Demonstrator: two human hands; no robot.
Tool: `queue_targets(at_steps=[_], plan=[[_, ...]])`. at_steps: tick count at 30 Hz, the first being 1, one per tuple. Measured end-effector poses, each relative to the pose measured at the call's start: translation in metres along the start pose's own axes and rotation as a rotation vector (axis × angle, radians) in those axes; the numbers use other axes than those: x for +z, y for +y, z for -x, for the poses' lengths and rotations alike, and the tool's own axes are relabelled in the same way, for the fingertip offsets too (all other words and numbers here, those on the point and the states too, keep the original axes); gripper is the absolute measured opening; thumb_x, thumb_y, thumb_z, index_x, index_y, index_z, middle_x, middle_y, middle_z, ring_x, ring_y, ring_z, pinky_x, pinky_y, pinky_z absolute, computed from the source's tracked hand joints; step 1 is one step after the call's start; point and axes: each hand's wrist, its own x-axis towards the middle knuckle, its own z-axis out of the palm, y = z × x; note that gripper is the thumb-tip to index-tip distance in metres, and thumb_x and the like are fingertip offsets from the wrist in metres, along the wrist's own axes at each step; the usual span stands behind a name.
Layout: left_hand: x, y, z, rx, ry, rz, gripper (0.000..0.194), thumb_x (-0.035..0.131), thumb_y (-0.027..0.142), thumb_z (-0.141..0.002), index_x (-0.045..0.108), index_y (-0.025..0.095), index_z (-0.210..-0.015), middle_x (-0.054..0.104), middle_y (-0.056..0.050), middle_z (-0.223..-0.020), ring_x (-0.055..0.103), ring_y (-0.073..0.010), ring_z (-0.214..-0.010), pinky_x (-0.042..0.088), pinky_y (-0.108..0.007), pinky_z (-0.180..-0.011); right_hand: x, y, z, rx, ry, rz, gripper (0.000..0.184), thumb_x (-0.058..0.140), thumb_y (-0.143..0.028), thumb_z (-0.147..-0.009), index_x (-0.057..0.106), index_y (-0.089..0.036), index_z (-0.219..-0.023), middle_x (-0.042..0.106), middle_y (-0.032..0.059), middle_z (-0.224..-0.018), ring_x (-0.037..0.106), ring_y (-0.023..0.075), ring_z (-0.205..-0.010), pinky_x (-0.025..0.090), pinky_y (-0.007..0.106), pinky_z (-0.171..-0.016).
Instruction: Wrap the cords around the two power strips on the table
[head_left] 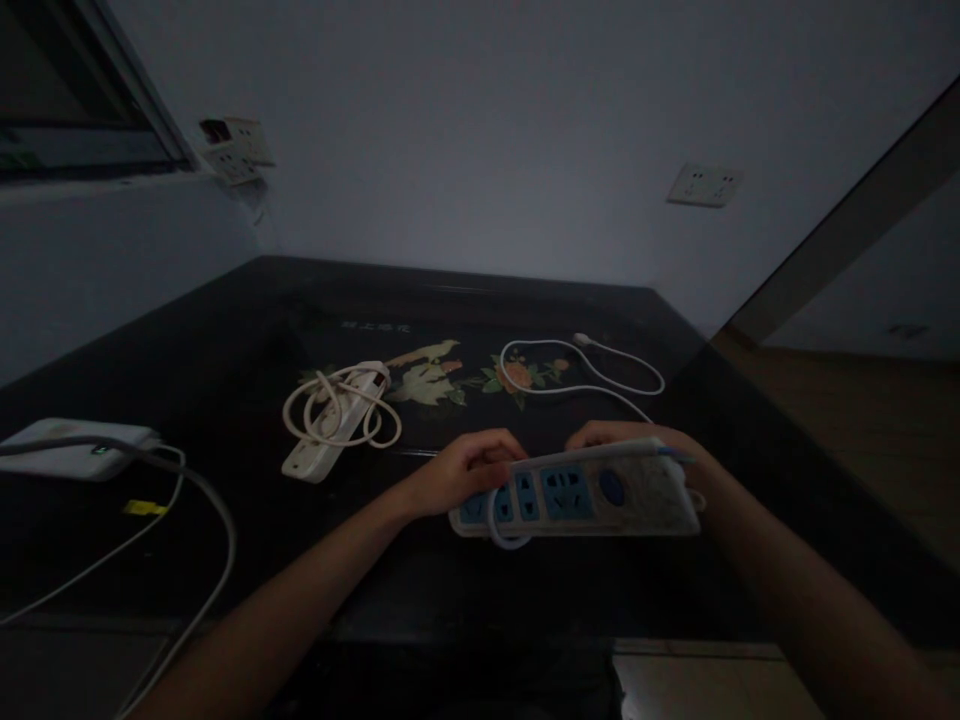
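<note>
A white power strip (643, 498) with blue sockets and a round blue switch is held up on its side above the dark table. My left hand (466, 470) grips its left end, the thumb over the top edge near a loop of the strip's cord (510, 543). Behind its right part is my right hand (615, 432), closed around the back, with most of its fingers hidden. From there the white cord (592, 388) runs out over the tabletop in a loose loop to a plug (582, 341).
The black tabletop (420, 590) bears a painted bird and flowers. A second white power strip (319, 455), wrapped in its cord, lies left of centre. At far left sit a white power bank (82, 450), cables and a yellow tag (145, 508). Wall sockets (705, 186) are behind.
</note>
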Motion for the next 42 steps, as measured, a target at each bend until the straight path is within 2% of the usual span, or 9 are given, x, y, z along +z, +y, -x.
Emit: queue_targets(at_steps=[2, 4, 7, 11, 15, 20, 25, 34, 42], plan=[[-0.001, 0.001, 0.0, -0.009, -0.004, -0.043, 0.052, 0.059, 0.062, -0.074, 0.06, 0.015, -0.096, 0.062, -0.004, -0.076, 0.056, -0.0137, -0.065, 0.041, -0.023, -0.06, -0.004, -0.013, -0.007, 0.107, -0.221, -0.049, 0.018, 0.069, -0.031, -0.069, 0.071, -0.014, -0.071, 0.065, 0.0014, -0.062, 0.057, 0.0114, -0.052, 0.043, 0.022, -0.049], [0.0, 0.001, 0.001, -0.012, -0.006, -0.123, 0.046, 0.061, 0.056, -0.076, 0.063, 0.015, -0.097, 0.064, -0.005, -0.081, 0.059, -0.0154, -0.07, 0.043, -0.024, -0.063, -0.006, -0.025, -0.015, 0.127, -0.253, -0.036, 0.018, 0.067, -0.031, -0.072, 0.07, -0.013, -0.07, 0.057, -0.0032, -0.052, 0.044, 0.0063, -0.043, 0.032, 0.019, -0.042], [0.002, 0.002, 0.0, -0.008, -0.019, -0.289, 0.035, 0.064, 0.045, -0.078, 0.066, 0.016, -0.096, 0.068, -0.006, -0.089, 0.062, -0.0175, -0.081, 0.044, -0.025, -0.07, -0.005, -0.04, -0.027, 0.061, -0.135, 0.026, 0.021, 0.066, -0.035, -0.074, 0.069, -0.015, -0.07, 0.046, -0.0077, -0.047, 0.032, 0.0042, -0.041, 0.02, 0.019, -0.041], [0.003, 0.002, -0.001, -0.012, 0.028, -0.5, 0.028, 0.062, 0.043, -0.079, 0.065, 0.017, -0.092, 0.068, -0.003, -0.084, 0.062, -0.0164, -0.078, 0.043, -0.025, -0.07, 0.002, -0.064, -0.04, 0.002, 0.069, 0.16, 0.024, 0.066, -0.037, -0.074, 0.068, -0.015, -0.066, 0.039, -0.0079, -0.045, 0.031, 0.0057, -0.043, 0.02, 0.022, -0.043], [-0.001, -0.007, -0.003, -0.063, 0.135, -0.657, 0.036, 0.063, 0.05, -0.076, 0.057, 0.018, -0.093, 0.063, -0.001, -0.076, 0.057, -0.0152, -0.067, 0.038, -0.023, -0.059, 0.016, -0.089, -0.048, -0.038, 0.223, 0.394, 0.018, 0.069, -0.028, -0.072, 0.066, -0.015, -0.06, 0.047, -0.0041, -0.047, 0.039, 0.0078, -0.048, 0.026, 0.024, -0.048], [-0.008, -0.017, -0.005, -0.107, 0.277, -0.745, 0.061, 0.063, 0.056, -0.073, 0.047, 0.018, -0.119, 0.061, -0.002, -0.075, 0.056, -0.0178, -0.063, 0.033, -0.025, -0.056, 0.037, -0.115, -0.047, -0.053, 0.312, 0.623, 0.017, 0.067, -0.024, -0.076, 0.068, -0.016, -0.061, 0.057, 0.0014, -0.053, 0.045, 0.0103, -0.05, 0.028, 0.027, -0.05], [-0.016, -0.009, -0.005, -0.062, 0.327, -0.845, 0.044, 0.055, 0.053, -0.081, 0.06, 0.021, -0.111, 0.067, -0.008, -0.093, 0.061, -0.0229, -0.08, 0.039, -0.029, -0.068, 0.051, -0.131, -0.039, -0.053, 0.345, 0.674, 0.017, 0.06, -0.022, -0.082, 0.07, -0.017, -0.07, 0.064, 0.0044, -0.063, 0.054, 0.0135, -0.058, 0.034, 0.026, -0.056], [-0.029, -0.013, -0.014, -0.04, 0.605, -0.439, 0.036, 0.055, 0.046, -0.082, 0.065, 0.014, -0.094, 0.067, -0.005, -0.084, 0.06, -0.0186, -0.078, 0.044, -0.027, -0.069, 0.093, -0.089, -0.036, -0.208, 0.55, 0.318, 0.039, 0.044, -0.023, -0.091, 0.055, -0.022, -0.128, 0.064, 0.0082, -0.123, 0.059, 0.0248, -0.112, 0.045, 0.036, -0.092], [-0.022, -0.015, -0.016, -0.165, 0.55, 0.027, 0.036, 0.061, 0.046, -0.078, 0.062, 0.011, -0.087, 0.064, -0.004, -0.074, 0.058, -0.0125, -0.06, 0.043, -0.023, -0.053, 0.109, -0.063, -0.045, -0.203, 0.575, 0.132, 0.054, 0.057, -0.031, -0.086, 0.043, -0.031, -0.138, 0.06, 0.0036, -0.13, 0.062, 0.0253, -0.109, 0.049, 0.035, -0.09]])
